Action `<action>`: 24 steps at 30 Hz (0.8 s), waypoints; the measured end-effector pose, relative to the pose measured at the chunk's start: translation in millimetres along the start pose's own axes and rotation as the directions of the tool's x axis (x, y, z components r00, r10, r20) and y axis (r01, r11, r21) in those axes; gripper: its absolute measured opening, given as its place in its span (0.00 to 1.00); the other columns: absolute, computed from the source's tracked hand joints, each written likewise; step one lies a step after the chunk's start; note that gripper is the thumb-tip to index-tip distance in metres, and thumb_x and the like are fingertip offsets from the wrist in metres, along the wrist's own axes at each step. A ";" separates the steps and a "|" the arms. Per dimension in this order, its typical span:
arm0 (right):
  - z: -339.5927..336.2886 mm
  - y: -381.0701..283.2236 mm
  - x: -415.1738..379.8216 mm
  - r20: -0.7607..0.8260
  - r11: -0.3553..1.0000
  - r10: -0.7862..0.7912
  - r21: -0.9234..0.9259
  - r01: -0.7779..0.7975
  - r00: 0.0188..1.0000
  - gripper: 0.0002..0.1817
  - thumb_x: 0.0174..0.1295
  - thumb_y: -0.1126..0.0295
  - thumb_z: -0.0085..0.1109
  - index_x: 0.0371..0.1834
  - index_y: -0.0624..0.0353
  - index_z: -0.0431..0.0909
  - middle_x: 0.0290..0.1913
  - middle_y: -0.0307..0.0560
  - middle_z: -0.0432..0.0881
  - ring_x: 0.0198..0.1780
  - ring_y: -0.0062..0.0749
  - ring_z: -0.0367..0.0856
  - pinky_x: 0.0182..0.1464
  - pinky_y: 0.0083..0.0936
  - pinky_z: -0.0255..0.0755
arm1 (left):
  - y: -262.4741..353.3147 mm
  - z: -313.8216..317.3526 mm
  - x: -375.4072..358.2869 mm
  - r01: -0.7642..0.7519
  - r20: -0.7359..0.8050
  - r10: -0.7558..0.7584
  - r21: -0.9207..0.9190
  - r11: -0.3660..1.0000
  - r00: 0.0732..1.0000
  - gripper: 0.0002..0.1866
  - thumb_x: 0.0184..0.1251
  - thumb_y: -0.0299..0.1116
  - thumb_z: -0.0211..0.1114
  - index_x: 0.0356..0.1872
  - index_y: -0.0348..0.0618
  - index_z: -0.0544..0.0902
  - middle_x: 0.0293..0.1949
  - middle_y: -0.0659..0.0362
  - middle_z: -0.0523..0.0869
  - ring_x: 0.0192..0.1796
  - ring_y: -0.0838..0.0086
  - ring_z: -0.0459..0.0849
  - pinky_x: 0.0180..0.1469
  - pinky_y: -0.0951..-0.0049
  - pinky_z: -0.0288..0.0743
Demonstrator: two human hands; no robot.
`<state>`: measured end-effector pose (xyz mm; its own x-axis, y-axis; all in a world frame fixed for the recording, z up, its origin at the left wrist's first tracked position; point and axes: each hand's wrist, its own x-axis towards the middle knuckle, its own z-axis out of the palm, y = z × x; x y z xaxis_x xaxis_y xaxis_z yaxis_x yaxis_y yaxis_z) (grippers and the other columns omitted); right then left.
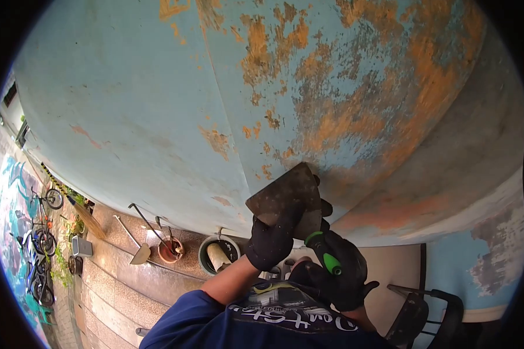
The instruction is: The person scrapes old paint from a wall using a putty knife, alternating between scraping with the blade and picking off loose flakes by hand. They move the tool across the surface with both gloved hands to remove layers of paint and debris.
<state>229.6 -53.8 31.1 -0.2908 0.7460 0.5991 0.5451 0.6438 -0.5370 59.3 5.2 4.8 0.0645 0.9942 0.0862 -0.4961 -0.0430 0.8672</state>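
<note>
A wide putty knife (294,186) with a dark, smudged metal blade and a green-and-black handle is held up against the wall. My right hand (346,273), in a black glove, is closed round its green handle. In a matching glove, my left hand (273,241) grips the blade, its fingers lying across the lower part while dark fingertips show past the right edge. The blade's top corner overlaps the wall (157,122), a curving light blue surface. Orange and grey patches of worn paint spread above and right of the blade.
Below the wall stand a grey bucket (204,262) with a pale cylinder inside and a reddish pot (167,250). Long-handled tools (141,253) lean nearby on tiled steps (110,285). Bicycles (41,241) stand far left; a black chair (410,320) is at lower right.
</note>
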 end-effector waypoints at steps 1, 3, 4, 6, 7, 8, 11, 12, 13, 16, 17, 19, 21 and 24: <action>1.9 -0.4 0.9 -0.027 0.998 -0.066 -0.019 0.066 0.997 0.25 0.54 0.73 0.72 0.55 0.69 0.78 0.49 0.59 0.85 0.40 0.48 0.86 0.39 0.36 0.83 | 0.7 -0.3 0.9 -0.007 0.041 0.008 -0.033 0.999 0.999 0.17 0.79 0.31 0.56 0.62 0.33 0.77 0.47 0.49 0.89 0.46 0.67 0.89 0.49 0.66 0.85; 3.3 -2.4 -1.7 -0.055 0.995 -0.091 -0.053 0.088 0.994 0.23 0.54 0.74 0.72 0.54 0.69 0.79 0.50 0.59 0.84 0.41 0.49 0.86 0.39 0.36 0.83 | 13.5 8.0 -3.3 0.012 0.094 -0.001 -0.119 0.993 0.996 0.18 0.80 0.33 0.54 0.64 0.34 0.75 0.48 0.49 0.88 0.45 0.67 0.89 0.48 0.66 0.85; 3.8 -2.0 -1.6 -0.079 0.990 -0.125 -0.081 0.119 0.989 0.22 0.54 0.74 0.73 0.52 0.68 0.79 0.51 0.59 0.83 0.41 0.50 0.86 0.40 0.36 0.83 | 18.4 11.1 -2.8 0.027 0.139 0.001 -0.201 0.979 0.990 0.20 0.81 0.34 0.52 0.66 0.34 0.73 0.48 0.49 0.88 0.45 0.66 0.89 0.48 0.66 0.84; 6.8 0.8 -2.7 -0.075 0.996 -0.088 -0.041 0.085 0.993 0.22 0.52 0.73 0.74 0.51 0.67 0.80 0.52 0.59 0.82 0.42 0.51 0.86 0.42 0.38 0.83 | 17.0 11.1 0.2 0.026 0.126 -0.007 -0.143 0.989 0.992 0.24 0.79 0.39 0.54 0.69 0.35 0.69 0.47 0.47 0.87 0.42 0.63 0.90 0.45 0.64 0.85; 8.6 1.1 -4.9 -0.061 0.999 -0.047 0.004 0.048 0.997 0.22 0.51 0.73 0.75 0.50 0.66 0.81 0.54 0.59 0.81 0.42 0.52 0.86 0.44 0.40 0.83 | 15.2 10.1 -0.3 0.028 0.102 -0.019 -0.088 0.996 0.995 0.29 0.77 0.44 0.55 0.71 0.37 0.66 0.46 0.45 0.87 0.40 0.59 0.90 0.42 0.62 0.85; 10.7 -0.2 -6.2 -0.061 0.999 -0.044 0.003 0.044 0.997 0.22 0.51 0.73 0.75 0.50 0.66 0.81 0.54 0.59 0.81 0.42 0.52 0.86 0.44 0.40 0.83 | 13.4 8.6 -0.9 0.031 0.104 -0.022 -0.088 0.996 0.994 0.29 0.77 0.44 0.55 0.71 0.37 0.66 0.46 0.45 0.87 0.40 0.59 0.90 0.42 0.62 0.85; 14.3 0.5 -9.0 -0.222 0.998 -0.024 0.052 0.036 0.975 0.22 0.52 0.66 0.76 0.48 0.63 0.83 0.53 0.57 0.83 0.46 0.53 0.86 0.49 0.44 0.82 | 10.5 6.7 -0.8 0.063 0.086 -0.053 -0.118 0.991 0.995 0.29 0.77 0.44 0.56 0.71 0.37 0.66 0.45 0.45 0.87 0.39 0.59 0.90 0.41 0.62 0.85; 14.9 5.9 -13.3 -0.272 0.989 -0.104 0.070 0.127 0.957 0.20 0.53 0.62 0.75 0.45 0.62 0.84 0.50 0.55 0.84 0.47 0.52 0.86 0.50 0.45 0.81 | 10.3 5.5 -1.0 0.066 0.067 -0.060 -0.083 0.994 0.996 0.29 0.77 0.44 0.56 0.71 0.37 0.66 0.45 0.45 0.87 0.38 0.59 0.90 0.40 0.62 0.85; 15.7 11.5 -16.9 -0.322 0.973 -0.178 0.083 0.216 0.930 0.20 0.54 0.58 0.75 0.42 0.60 0.85 0.47 0.52 0.86 0.49 0.51 0.86 0.51 0.47 0.81 | 9.5 4.1 -2.2 0.072 0.049 -0.070 -0.049 0.996 0.996 0.30 0.76 0.44 0.56 0.71 0.37 0.66 0.45 0.45 0.87 0.38 0.59 0.90 0.40 0.62 0.85; 18.1 30.1 -19.7 -0.174 0.891 -0.329 0.268 0.366 0.928 0.21 0.58 0.49 0.71 0.34 0.59 0.85 0.39 0.46 0.88 0.50 0.48 0.86 0.52 0.47 0.81 | 0.7 -2.9 -2.2 0.086 -0.080 -0.095 -0.102 0.991 0.992 0.16 0.75 0.28 0.60 0.58 0.32 0.79 0.48 0.52 0.88 0.45 0.68 0.90 0.48 0.67 0.84; 21.0 33.3 -19.5 -0.173 0.892 -0.329 0.265 0.365 0.928 0.21 0.58 0.49 0.71 0.34 0.59 0.85 0.39 0.46 0.88 0.50 0.48 0.86 0.52 0.47 0.81 | 1.4 -4.7 -1.7 0.087 -0.078 -0.096 -0.105 0.991 0.992 0.16 0.75 0.28 0.60 0.58 0.32 0.79 0.48 0.52 0.88 0.45 0.68 0.90 0.48 0.67 0.84; 27.7 37.7 -19.6 -0.225 0.872 -0.322 0.309 0.381 0.920 0.21 0.58 0.49 0.72 0.33 0.59 0.85 0.37 0.45 0.88 0.49 0.48 0.87 0.52 0.48 0.81 | 7.4 -6.9 -1.5 0.126 0.004 -0.127 -0.177 0.976 0.992 0.14 0.74 0.27 0.61 0.57 0.32 0.80 0.48 0.53 0.88 0.45 0.69 0.89 0.47 0.67 0.84; 35.8 39.5 -22.6 -0.275 0.849 -0.307 0.354 0.393 0.911 0.21 0.58 0.49 0.72 0.31 0.59 0.84 0.36 0.44 0.88 0.47 0.49 0.87 0.52 0.49 0.81 | -3.6 -12.0 -1.1 0.109 -0.030 -0.114 -0.133 0.985 0.993 0.14 0.75 0.28 0.61 0.57 0.33 0.80 0.48 0.53 0.88 0.45 0.70 0.89 0.47 0.67 0.84; 45.6 46.5 -23.5 -0.347 0.806 -0.298 0.408 0.429 0.889 0.22 0.59 0.49 0.72 0.29 0.59 0.83 0.34 0.43 0.88 0.45 0.49 0.88 0.52 0.51 0.82 | 4.5 -9.9 1.1 0.085 0.003 -0.086 -0.097 0.992 0.996 0.15 0.75 0.29 0.62 0.58 0.34 0.79 0.48 0.53 0.88 0.46 0.71 0.89 0.48 0.67 0.84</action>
<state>225.9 -33.6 -35.1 -0.1479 0.4126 0.8988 -0.0058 0.9084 -0.4180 48.6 7.1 4.0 0.1089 0.9940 0.0130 -0.5707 0.0518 0.8195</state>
